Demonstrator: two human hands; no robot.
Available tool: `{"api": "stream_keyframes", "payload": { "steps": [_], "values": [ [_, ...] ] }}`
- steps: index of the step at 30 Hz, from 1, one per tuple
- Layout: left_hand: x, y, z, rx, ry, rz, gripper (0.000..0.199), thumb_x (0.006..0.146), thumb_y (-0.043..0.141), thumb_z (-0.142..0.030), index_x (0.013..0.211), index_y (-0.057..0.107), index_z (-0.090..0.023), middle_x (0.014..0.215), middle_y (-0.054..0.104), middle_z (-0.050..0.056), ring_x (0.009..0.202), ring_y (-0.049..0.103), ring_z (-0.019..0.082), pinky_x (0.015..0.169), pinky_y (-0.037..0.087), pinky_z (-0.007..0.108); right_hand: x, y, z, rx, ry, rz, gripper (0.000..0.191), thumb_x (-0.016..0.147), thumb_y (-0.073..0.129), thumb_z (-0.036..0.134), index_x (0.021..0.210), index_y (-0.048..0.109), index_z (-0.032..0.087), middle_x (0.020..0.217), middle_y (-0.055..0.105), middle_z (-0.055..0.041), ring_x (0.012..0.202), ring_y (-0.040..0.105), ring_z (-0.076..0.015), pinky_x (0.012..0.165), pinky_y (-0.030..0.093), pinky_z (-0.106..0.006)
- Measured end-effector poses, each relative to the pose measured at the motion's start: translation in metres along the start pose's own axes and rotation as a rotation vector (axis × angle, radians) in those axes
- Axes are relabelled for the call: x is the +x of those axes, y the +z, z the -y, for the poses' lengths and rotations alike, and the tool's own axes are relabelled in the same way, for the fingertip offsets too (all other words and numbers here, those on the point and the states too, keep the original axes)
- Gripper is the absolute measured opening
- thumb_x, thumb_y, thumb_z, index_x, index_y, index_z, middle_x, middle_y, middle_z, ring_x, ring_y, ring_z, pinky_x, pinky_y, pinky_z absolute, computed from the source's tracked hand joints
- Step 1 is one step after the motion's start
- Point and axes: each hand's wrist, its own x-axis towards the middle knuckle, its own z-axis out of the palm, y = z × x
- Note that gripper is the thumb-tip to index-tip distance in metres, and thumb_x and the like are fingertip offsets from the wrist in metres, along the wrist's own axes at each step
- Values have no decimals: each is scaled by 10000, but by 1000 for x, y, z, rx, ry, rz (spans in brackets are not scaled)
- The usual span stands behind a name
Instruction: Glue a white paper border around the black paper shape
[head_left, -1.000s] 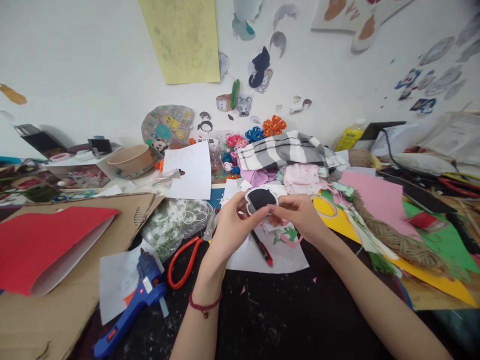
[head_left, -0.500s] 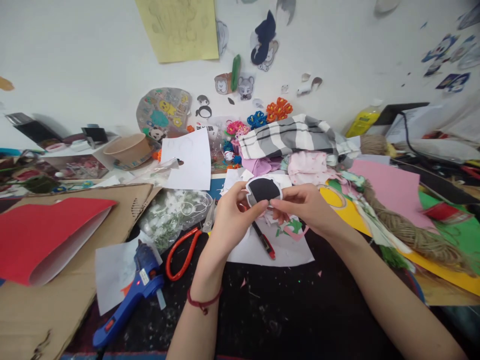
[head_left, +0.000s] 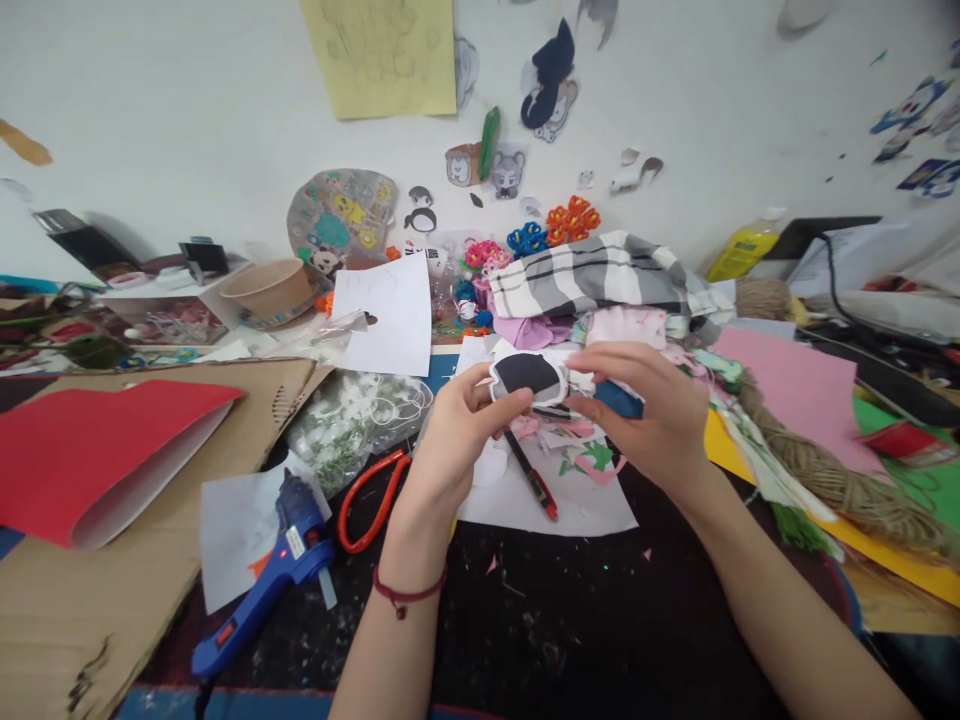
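Note:
A small paper cutout (head_left: 527,374), dark grey with a white border, is pinched between the thumb and fingers of my left hand (head_left: 461,430). Beside its right edge is my right hand (head_left: 649,410), thumb and fingers parted, with nothing visible between them. Whether its fingertips brush the cutout I cannot tell. Under both hands lie a black and red pen (head_left: 531,478), a white sheet (head_left: 555,508), and pink and green paper scraps (head_left: 596,458).
On the left are a blue glue gun (head_left: 281,565), orange-handled scissors (head_left: 371,500), red paper (head_left: 105,455) on cardboard (head_left: 172,540), and a bag of white flowers (head_left: 352,420). Plaid cloth (head_left: 592,275) is piled behind; twine (head_left: 817,455) and coloured paper (head_left: 802,390) lie right.
My right hand has let go of the cutout's right edge, drawn slightly right and spread its fingers. My left hand keeps hold of the cutout. The view has shifted slightly.

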Motion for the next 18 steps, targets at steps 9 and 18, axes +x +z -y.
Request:
{"api": "stream_keyframes", "payload": {
  "steps": [9, 18],
  "values": [
    [-1, -1, 2, 82, 32, 89, 210, 793, 717, -234, 989, 667, -176, 812, 653, 32, 678, 533, 135, 583, 371, 262, -6, 1, 0, -198, -256, 12, 325, 827, 689, 97, 1074, 703, 308, 990, 731, -32, 910, 689, -210, 813, 564, -360],
    [1, -6, 6, 692, 248, 164, 126, 812, 626, -139, 906, 697, -182, 737, 600, -20, 640, 431, 122, 591, 342, 266, 0, 3, -8, 713, 673, 367, 690, 749, 804, 277, 1378, 523, 319, 1130, 686, -58, 908, 662, -201, 695, 558, -308]
  ]
}}
